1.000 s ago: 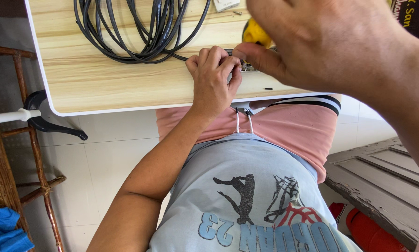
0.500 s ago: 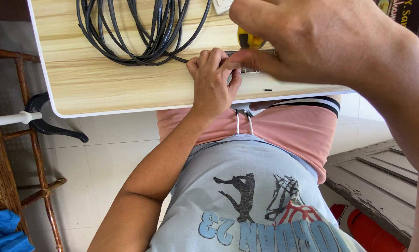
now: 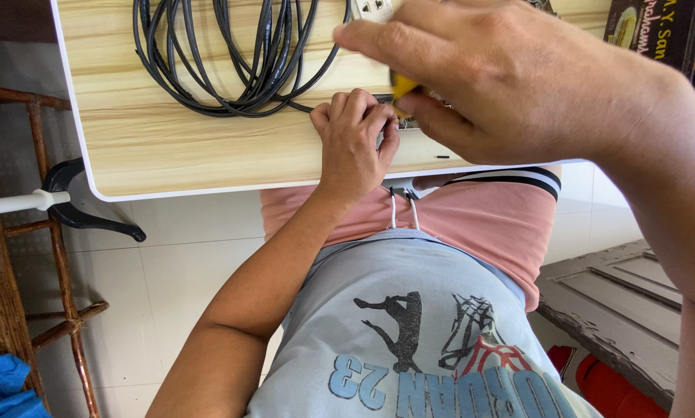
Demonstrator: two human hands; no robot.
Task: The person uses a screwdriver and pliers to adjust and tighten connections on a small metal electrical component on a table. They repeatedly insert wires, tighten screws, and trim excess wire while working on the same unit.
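Pale wood-grain tabletop (image 3: 177, 155) under both hands. Left hand (image 3: 355, 143) curled knuckles-down near the table's near edge, fingers together, pinning the end of the coiled black cable (image 3: 231, 62). Right hand (image 3: 502, 85) just right of it, pinched tight on a small yellow-handled tool (image 3: 402, 83). Cable likely light, springy, rubbery; best gripped close to its end.

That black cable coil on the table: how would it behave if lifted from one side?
The cable coil is probably floppy: its loose loops look untied, so they would likely sag and spread. Likely light, and unlikely to roll, since it lies flat on the table.
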